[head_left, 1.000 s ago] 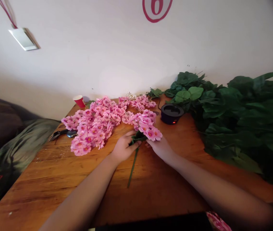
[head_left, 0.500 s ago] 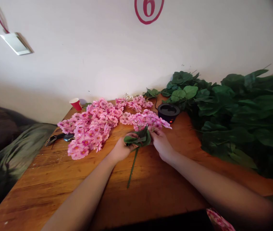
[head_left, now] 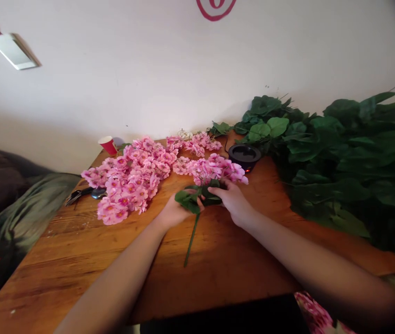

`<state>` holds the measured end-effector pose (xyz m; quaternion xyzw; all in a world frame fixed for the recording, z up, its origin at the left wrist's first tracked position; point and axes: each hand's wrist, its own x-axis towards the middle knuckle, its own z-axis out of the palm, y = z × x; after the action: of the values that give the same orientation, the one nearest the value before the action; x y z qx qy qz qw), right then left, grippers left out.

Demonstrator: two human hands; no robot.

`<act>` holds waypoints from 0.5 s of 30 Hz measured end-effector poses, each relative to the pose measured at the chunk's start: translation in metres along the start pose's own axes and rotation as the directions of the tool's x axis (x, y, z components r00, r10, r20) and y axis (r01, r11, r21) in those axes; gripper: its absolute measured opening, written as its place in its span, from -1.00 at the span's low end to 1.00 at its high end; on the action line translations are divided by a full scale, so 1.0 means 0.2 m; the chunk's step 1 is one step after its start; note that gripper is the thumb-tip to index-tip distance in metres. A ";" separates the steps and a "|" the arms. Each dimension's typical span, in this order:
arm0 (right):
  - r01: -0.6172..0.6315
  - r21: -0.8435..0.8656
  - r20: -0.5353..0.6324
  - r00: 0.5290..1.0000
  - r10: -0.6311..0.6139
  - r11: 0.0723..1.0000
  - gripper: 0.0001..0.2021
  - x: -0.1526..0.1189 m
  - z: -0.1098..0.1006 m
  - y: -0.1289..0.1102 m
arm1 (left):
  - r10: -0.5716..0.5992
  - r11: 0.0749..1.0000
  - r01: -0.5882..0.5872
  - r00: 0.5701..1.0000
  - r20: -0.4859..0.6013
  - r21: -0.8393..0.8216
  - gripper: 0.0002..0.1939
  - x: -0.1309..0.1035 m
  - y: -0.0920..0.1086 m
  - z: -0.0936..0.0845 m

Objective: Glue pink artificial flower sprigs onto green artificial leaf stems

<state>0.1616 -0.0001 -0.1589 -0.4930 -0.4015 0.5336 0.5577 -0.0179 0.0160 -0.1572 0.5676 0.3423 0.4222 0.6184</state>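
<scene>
My left hand [head_left: 180,211] is closed around an artificial flower stem [head_left: 191,241], just below its green leaves [head_left: 187,200]. The bare lower end of the stem points down toward me over the table. From the right, my right hand [head_left: 234,199] pinches a dark green leaf of the same stem between thumb and fingers. Beyond both hands a pink flower cluster [head_left: 214,168] spreads at the top; whether all of its blooms belong to the held stem cannot be made out. The fingertips of my left hand are partly hidden by leaves.
A heap of pink artificial flowers [head_left: 133,178] lies left on the wooden table [head_left: 79,260]. Behind my right hand sits a black round pot [head_left: 244,155] with a red light. A large pile of green leaves [head_left: 350,162] fills the right. A red paper cup [head_left: 109,145] and dark-handled tool [head_left: 79,195] are left.
My right hand has moved slightly up and onto the leaf. The leaves, bunched upright before, now spread flatter to both sides. The whole view has shifted a little.
</scene>
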 end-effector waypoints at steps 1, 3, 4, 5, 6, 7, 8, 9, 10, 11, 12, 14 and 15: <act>-0.016 0.003 0.003 1.000 0.016 1.000 -0.70 0.01 0.00 0.01 | -0.010 1.000 0.010 1.000 -0.008 -0.002 -0.88 0.00 0.00 0.00; -0.032 0.032 0.015 0.999 0.031 0.999 -0.69 0.02 -0.01 0.02 | -0.010 0.999 0.010 1.000 -0.003 0.043 -0.86 -0.01 0.00 -0.01; -0.040 0.049 0.016 0.999 0.039 0.998 -0.68 0.02 -0.01 0.02 | -0.006 0.998 0.006 1.000 -0.004 0.064 -0.84 -0.02 0.00 -0.01; -0.049 0.062 0.015 0.999 0.048 0.997 -0.66 0.02 -0.01 0.02 | -0.002 0.997 0.003 1.000 -0.006 0.083 -0.81 -0.03 0.00 -0.02; -0.056 0.068 0.012 0.998 0.055 0.996 -0.63 0.02 -0.02 0.02 | -0.002 0.995 0.002 1.000 -0.005 0.095 -0.78 -0.03 0.00 -0.02; -0.060 0.067 0.008 0.998 0.060 0.996 -0.62 0.02 -0.02 0.02 | -0.003 0.995 0.004 1.000 -0.004 0.099 -0.76 -0.04 0.00 -0.02; -0.064 0.065 0.004 0.998 0.064 0.996 -0.60 0.02 -0.02 0.02 | -0.005 0.996 0.006 1.000 -0.003 0.094 -0.75 -0.04 0.01 -0.02; -0.067 0.064 0.005 0.998 0.067 0.996 -0.59 0.02 -0.02 0.02 | -0.008 0.997 0.008 1.000 -0.004 0.082 -0.73 -0.04 0.01 -0.02; -0.070 0.065 0.011 0.998 0.070 0.995 -0.58 0.01 -0.02 0.02 | -0.010 0.998 0.011 1.000 -0.007 0.063 -0.72 -0.04 0.01 -0.02; -0.072 0.065 0.017 0.997 0.071 0.995 -0.58 0.01 -0.02 0.01 | -0.011 0.999 0.012 1.000 -0.011 0.046 -0.72 -0.03 0.01 -0.02; -0.074 0.064 0.018 0.997 0.073 0.995 -0.58 0.00 -0.01 0.00 | -0.008 1.000 0.009 1.000 -0.022 0.029 -0.71 -0.03 0.00 -0.01; -0.080 0.059 0.008 0.997 0.080 0.995 -0.59 -0.01 0.00 -0.02 | -0.003 1.000 0.004 0.998 -0.059 0.003 -0.70 -0.02 -0.01 -0.01; -0.083 0.060 -0.004 0.997 0.083 0.995 -0.60 -0.02 0.00 -0.03 | 0.000 1.000 0.000 0.997 -0.080 -0.003 -0.69 -0.02 -0.01 -0.01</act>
<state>0.1621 -0.0037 -0.1528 -0.4942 -0.3626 0.5664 0.5509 -0.0210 0.0136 -0.1604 0.5493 0.3662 0.4451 0.6050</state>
